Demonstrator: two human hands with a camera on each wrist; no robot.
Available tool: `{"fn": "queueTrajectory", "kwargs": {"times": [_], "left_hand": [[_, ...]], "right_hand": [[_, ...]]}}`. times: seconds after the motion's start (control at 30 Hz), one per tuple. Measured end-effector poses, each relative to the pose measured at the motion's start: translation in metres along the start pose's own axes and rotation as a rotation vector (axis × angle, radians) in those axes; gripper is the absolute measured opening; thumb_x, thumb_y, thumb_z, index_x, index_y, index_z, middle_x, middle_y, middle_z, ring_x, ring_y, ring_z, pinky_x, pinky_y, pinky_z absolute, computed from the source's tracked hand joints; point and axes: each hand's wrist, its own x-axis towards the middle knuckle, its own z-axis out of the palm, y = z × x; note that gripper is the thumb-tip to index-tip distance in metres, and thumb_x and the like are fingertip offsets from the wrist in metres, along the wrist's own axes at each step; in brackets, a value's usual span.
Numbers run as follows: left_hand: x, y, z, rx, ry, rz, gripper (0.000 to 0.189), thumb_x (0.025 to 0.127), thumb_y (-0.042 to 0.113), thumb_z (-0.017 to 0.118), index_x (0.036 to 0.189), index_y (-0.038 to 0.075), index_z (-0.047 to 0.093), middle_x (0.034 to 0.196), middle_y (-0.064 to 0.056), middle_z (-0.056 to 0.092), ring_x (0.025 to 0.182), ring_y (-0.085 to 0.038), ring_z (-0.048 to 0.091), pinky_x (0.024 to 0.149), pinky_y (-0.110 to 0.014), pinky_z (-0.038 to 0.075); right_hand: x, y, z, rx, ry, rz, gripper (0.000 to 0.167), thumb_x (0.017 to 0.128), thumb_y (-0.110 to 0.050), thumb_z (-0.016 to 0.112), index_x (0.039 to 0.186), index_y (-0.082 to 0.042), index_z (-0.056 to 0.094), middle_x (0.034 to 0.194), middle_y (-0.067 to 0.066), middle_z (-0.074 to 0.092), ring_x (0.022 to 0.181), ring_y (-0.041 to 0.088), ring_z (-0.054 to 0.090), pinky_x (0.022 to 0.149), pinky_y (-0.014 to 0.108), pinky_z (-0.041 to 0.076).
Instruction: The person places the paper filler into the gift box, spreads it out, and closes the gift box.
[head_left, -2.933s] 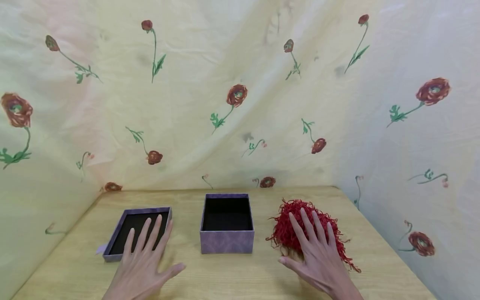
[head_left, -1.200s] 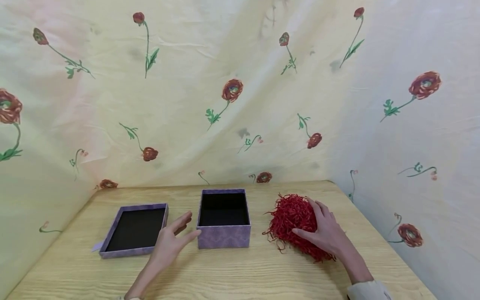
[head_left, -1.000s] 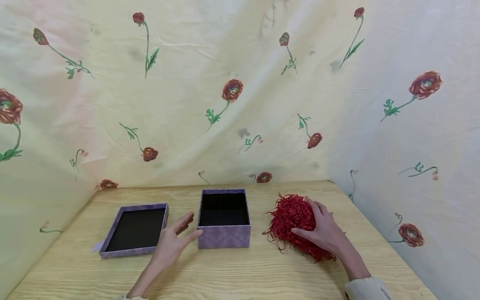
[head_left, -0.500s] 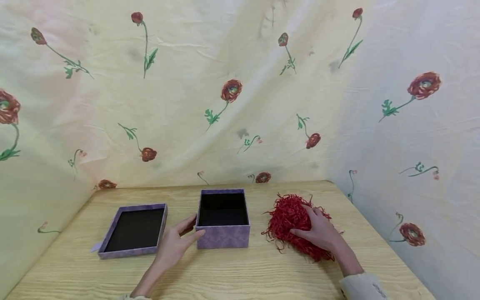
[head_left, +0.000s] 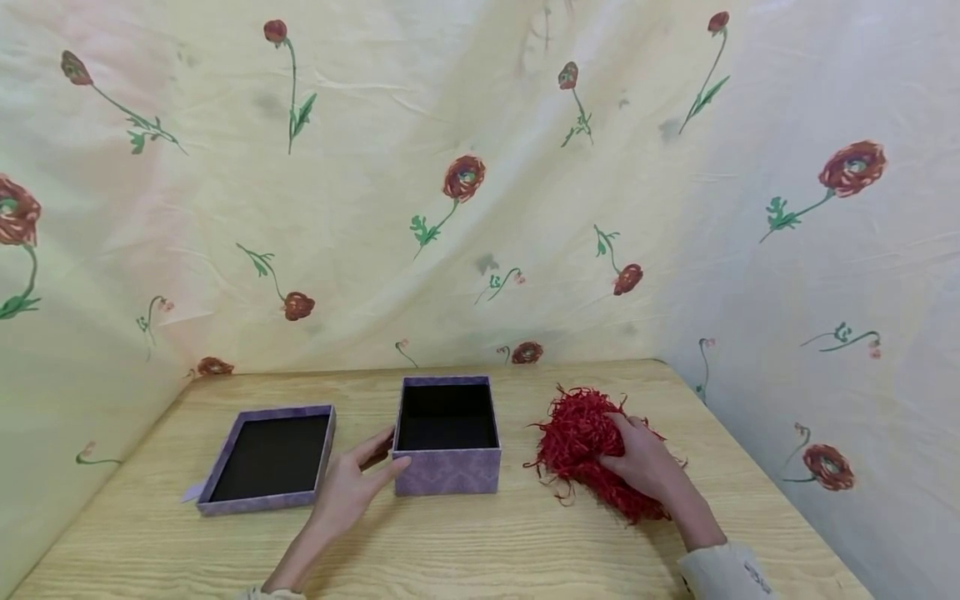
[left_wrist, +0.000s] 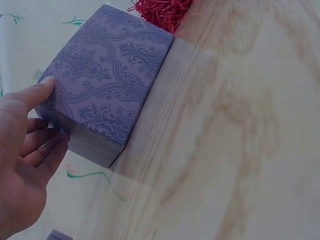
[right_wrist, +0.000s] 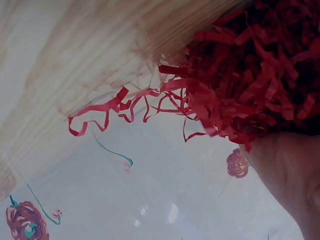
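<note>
A purple patterned box (head_left: 447,472) with a black inside stands upright and uncovered mid-table. My left hand (head_left: 347,493) holds its near left corner, the thumb on the front face and the fingers against the left side; the left wrist view shows this grip on the box (left_wrist: 107,75) closely. To the right lies a pile of red shredded paper (head_left: 577,433). My right hand (head_left: 647,458) grips into the pile from the right, its fingertips buried in the strands. In the right wrist view, shredded paper (right_wrist: 255,85) hides most of that hand.
A shallow purple lid (head_left: 258,504) with a black inside and a small ribbon tab lies at the left, inner side up. Everything rests on a light wooden table (head_left: 465,550). Flower-printed cloth (head_left: 360,208) hangs behind and at both sides.
From hovering flat, both hands moved: the left went to the box's corner and took hold of it. The right moved onto the red pile, then its fingers closed into the shredded paper.
</note>
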Motion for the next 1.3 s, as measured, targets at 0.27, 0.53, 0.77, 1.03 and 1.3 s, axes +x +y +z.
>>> {"fn": "queueTrajectory", "kwargs": {"times": [0.27, 0.53, 0.77, 1.03, 1.3], "left_hand": [[0.0, -0.001, 0.001, 0.01, 0.008, 0.008, 0.061, 0.094, 0.028, 0.08, 0.145, 0.003, 0.059, 0.138, -0.018, 0.063, 0.121, -0.037, 0.064, 0.097, -0.045, 0.054], [0.0, 0.0, -0.001, -0.008, 0.009, -0.001, 0.06, 0.094, 0.026, 0.079, 0.145, 0.002, 0.059, 0.139, -0.019, 0.062, 0.123, -0.038, 0.063, 0.098, -0.045, 0.054], [0.001, 0.003, -0.001, -0.017, 0.002, 0.02, 0.058, 0.096, 0.024, 0.078, 0.144, -0.001, 0.058, 0.139, -0.021, 0.062, 0.123, -0.04, 0.063, 0.099, -0.046, 0.053], [0.002, 0.001, 0.0, -0.006, 0.021, 0.007, 0.058, 0.094, 0.024, 0.079, 0.144, 0.001, 0.06, 0.138, -0.018, 0.063, 0.122, -0.037, 0.064, 0.098, -0.045, 0.054], [0.004, -0.001, 0.002, 0.004, 0.021, 0.018, 0.057, 0.094, 0.024, 0.079, 0.143, 0.002, 0.061, 0.137, -0.018, 0.064, 0.121, -0.036, 0.065, 0.098, -0.044, 0.054]], "right_hand": [[-0.002, 0.002, -0.007, 0.035, 0.016, 0.004, 0.065, 0.087, -0.007, 0.08, 0.141, 0.011, 0.049, 0.124, 0.035, 0.055, 0.113, 0.054, 0.058, 0.092, 0.066, 0.05], [-0.003, 0.002, -0.014, 0.09, 0.036, -0.015, 0.065, 0.087, -0.005, 0.078, 0.143, 0.012, 0.048, 0.123, 0.033, 0.057, 0.113, 0.053, 0.058, 0.093, 0.066, 0.05], [-0.002, -0.001, -0.019, 0.122, 0.062, -0.027, 0.06, 0.088, -0.003, 0.078, 0.14, 0.011, 0.051, 0.121, 0.029, 0.059, 0.113, 0.049, 0.059, 0.094, 0.065, 0.05], [0.003, -0.009, -0.028, 0.157, 0.135, -0.081, 0.054, 0.088, -0.002, 0.077, 0.136, 0.009, 0.054, 0.12, 0.027, 0.061, 0.112, 0.047, 0.06, 0.093, 0.065, 0.051], [0.009, -0.02, -0.032, 0.188, 0.148, -0.119, 0.053, 0.089, -0.003, 0.077, 0.136, 0.009, 0.055, 0.123, 0.028, 0.061, 0.115, 0.047, 0.059, 0.094, 0.065, 0.05]]}}
